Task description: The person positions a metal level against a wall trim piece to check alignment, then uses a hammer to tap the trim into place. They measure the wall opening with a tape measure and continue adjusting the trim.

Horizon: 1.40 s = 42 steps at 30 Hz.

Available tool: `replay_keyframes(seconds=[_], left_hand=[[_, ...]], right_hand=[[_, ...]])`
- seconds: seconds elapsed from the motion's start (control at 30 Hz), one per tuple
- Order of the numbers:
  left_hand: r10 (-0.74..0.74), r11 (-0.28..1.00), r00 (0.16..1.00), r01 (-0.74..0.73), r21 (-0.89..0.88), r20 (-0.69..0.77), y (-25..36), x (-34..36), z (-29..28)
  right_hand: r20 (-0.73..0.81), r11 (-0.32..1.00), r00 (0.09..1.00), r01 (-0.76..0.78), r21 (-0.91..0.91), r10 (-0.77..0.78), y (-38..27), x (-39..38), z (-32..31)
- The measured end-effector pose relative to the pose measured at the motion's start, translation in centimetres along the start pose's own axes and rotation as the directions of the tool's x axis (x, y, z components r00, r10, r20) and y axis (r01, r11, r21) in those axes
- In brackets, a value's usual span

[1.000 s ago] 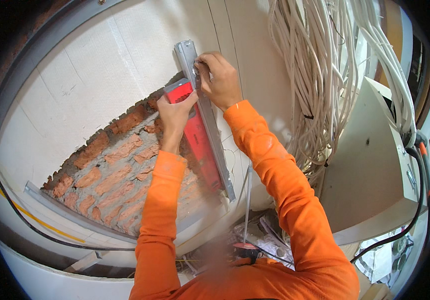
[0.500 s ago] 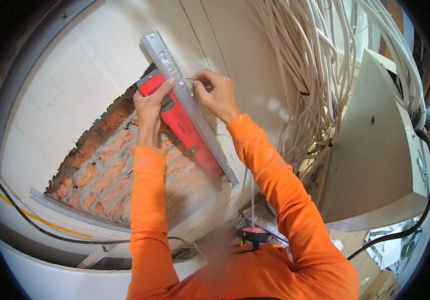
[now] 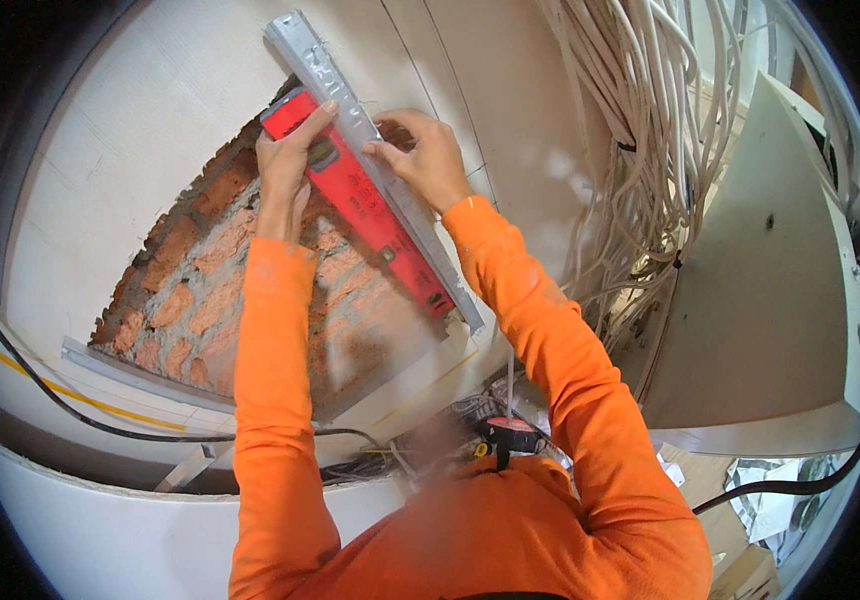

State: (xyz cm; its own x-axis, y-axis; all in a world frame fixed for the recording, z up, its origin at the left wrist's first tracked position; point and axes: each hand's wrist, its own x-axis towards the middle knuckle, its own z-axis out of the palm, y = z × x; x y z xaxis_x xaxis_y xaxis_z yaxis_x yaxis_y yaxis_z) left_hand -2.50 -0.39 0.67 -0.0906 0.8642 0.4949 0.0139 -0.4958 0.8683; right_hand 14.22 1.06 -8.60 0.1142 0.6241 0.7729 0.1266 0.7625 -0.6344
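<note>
My left hand [image 3: 285, 165] grips a red spirit level [image 3: 370, 220] near its upper end, thumb across its face. The level lies slanted along a grey metal channel [image 3: 395, 190], which runs from upper left down to lower right over the wall. My right hand [image 3: 418, 160] is closed at the channel's right edge, thumb against it; whatever its curled fingers hold is hidden. Below and left of the level, a ragged-edged opening in the white wall board [image 3: 100, 130] shows exposed brick and mortar [image 3: 195, 300], with another metal strip [image 3: 130, 372] along its bottom.
Bundled white cables [image 3: 650, 120] hang at right, beside a pale angled box [image 3: 750, 300]. A black cable [image 3: 50, 390] runs along the lower left. A white panel edge [image 3: 100, 500] crosses the bottom left. Dark and red gear [image 3: 510, 435] and crumpled sheets [image 3: 765, 505] lie below.
The channel and level sit higher and further left in the view, with both hands on them. My right thumb has come against the channel's edge; the view has also shifted.
</note>
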Motion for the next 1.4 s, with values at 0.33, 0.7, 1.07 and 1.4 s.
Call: replay_keyframes(seconds=[0.33,0.7,1.07,1.4], left_hand=[[-0.053,0.998,0.999,0.053,-0.021,-0.002,0.7,-0.2,0.2],[-0.073,0.996,0.997,0.073,-0.048,0.001,1.0,-0.2,0.5],[-0.096,0.995,0.995,0.096,0.028,-0.013,1.2,0.0,1.1],[-0.016,0.964,0.983,0.064,-0.259,0.185,1.0,0.3,-0.9]], right_hand=[[-0.065,1.000,0.998,-0.003,-0.019,0.001,-0.7,-0.9,0.7],[-0.201,1.000,0.980,-0.003,-0.002,0.003,-1.3,-1.8,1.8],[-0.265,1.000,0.964,-0.002,0.003,0.003,-0.5,-1.8,2.2],[-0.221,0.993,0.969,-0.095,0.071,0.109,-0.6,-1.4,2.0]])
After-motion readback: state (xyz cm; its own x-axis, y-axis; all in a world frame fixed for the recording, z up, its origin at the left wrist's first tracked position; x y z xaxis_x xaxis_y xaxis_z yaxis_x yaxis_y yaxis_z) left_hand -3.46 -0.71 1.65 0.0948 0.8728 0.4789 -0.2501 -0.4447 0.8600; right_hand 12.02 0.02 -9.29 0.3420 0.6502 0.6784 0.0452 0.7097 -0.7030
